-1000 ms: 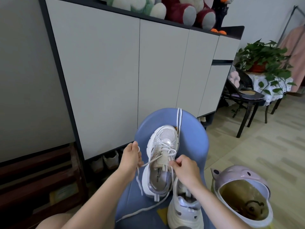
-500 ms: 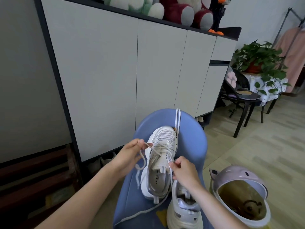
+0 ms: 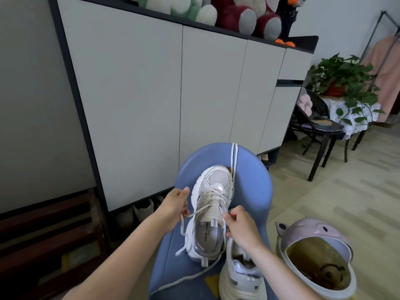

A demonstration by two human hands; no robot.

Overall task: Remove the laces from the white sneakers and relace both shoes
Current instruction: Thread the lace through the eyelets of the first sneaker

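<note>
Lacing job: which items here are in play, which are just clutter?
In play: far sneaker, its lace, near sneaker, loose lace, left hand, right hand, blue chair.
Clutter: pink bin, potted plant, plush toys, black chair.

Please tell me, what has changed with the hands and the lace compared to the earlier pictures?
The left hand rose a little and away from the laced sneaker, drawing its lace end out to the left. The right hand kept its grip on the lace at the sneaker's right side. Both sneakers and the loose lace stayed on the blue chair.
</note>
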